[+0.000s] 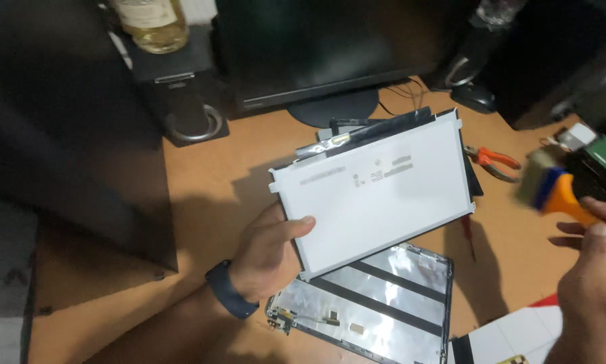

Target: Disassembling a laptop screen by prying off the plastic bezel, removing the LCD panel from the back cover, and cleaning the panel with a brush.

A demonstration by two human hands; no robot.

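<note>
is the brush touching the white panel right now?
No: the brush in the right hand is off to the right, clear of the white panel, which the left hand holds by its edge.

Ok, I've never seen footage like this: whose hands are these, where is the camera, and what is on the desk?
There is no machine: one camera sits on a person's head and looks down at their own bare hands over a wooden desk. The left hand holds up a thin white display panel by its edge. The right hand grips a brush with an orange handle, blurred. Under the panel lies a silvery laptop lid shell. Orange-handled pliers, a monitor, a speaker and a bottle are also there.
</note>
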